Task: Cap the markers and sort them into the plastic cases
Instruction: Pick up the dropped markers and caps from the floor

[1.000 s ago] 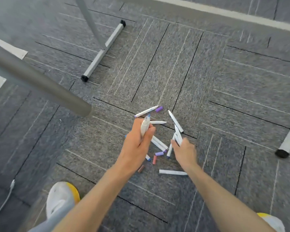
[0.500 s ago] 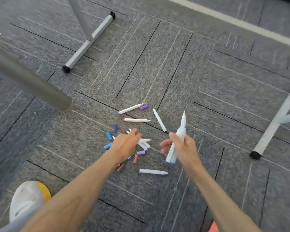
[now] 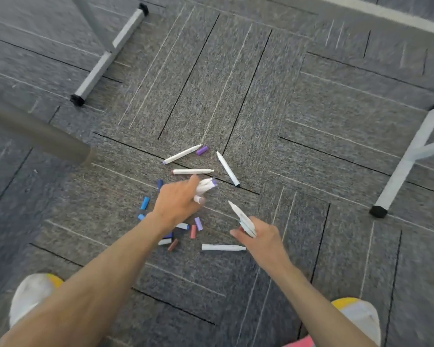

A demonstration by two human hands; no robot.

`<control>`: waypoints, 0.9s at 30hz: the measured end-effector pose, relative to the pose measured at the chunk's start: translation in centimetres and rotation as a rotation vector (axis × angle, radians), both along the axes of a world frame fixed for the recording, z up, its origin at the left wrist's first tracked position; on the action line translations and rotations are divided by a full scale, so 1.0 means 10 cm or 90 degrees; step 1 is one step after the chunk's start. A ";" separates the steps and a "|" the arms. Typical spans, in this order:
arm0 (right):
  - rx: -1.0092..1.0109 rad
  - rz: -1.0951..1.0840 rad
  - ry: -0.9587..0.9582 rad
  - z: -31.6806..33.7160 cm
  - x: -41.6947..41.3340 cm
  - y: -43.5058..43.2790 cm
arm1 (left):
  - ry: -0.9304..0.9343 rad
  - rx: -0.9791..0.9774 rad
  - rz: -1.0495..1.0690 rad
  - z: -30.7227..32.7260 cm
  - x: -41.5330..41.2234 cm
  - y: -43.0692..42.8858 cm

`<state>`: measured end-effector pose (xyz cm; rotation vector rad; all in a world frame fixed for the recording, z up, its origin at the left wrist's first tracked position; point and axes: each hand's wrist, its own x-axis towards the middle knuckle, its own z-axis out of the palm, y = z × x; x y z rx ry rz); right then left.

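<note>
White markers lie scattered on the grey carpet: one by a loose purple cap (image 3: pixel 202 150), another marker (image 3: pixel 193 171) below it, a black-tipped one (image 3: pixel 228 169) to the right, and one (image 3: pixel 223 247) near my right wrist. Several loose caps, blue (image 3: pixel 144 203), lilac (image 3: pixel 198 223) and pink (image 3: pixel 193 231), sit under my left forearm. My left hand (image 3: pixel 178 201) grips a bunch of white markers (image 3: pixel 205 187) just above the floor. My right hand (image 3: pixel 261 240) holds two or three markers (image 3: pixel 241 216) pointing up and left. No plastic case is in view.
A grey tube (image 3: pixel 35 132) crosses the left side close to the camera. White metal frame legs with black end caps stand on the carpet at upper left (image 3: pixel 105 58) and at right (image 3: pixel 406 161). My white and yellow shoes (image 3: pixel 30 296) show at both lower corners.
My left hand dropped to the pile without its marker and came up gripping a bunch of markers. My right hand lifted markers off the floor and now holds them lower.
</note>
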<state>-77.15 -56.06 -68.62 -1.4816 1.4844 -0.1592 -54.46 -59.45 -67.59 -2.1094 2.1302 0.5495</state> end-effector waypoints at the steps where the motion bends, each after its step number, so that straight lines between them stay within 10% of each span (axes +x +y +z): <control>1: -0.004 0.046 0.043 -0.06 0.01 0.02 | 0.071 -0.006 0.083 0.12 0.00 0.01; 6: -0.061 0.329 0.189 -0.20 0.21 0.23 | 0.384 -0.075 0.241 0.76 -0.02 0.20; 13: -0.084 0.427 0.333 -0.08 0.41 0.20 | 0.446 -0.169 0.237 1.17 0.17 0.39; 19: 0.093 -0.124 -0.033 0.38 0.70 -0.15 | 0.497 -0.179 0.262 1.22 0.36 0.45; 27: 0.147 -0.291 -0.439 1.02 0.67 -0.41 | 0.412 -0.008 0.268 0.63 0.22 0.22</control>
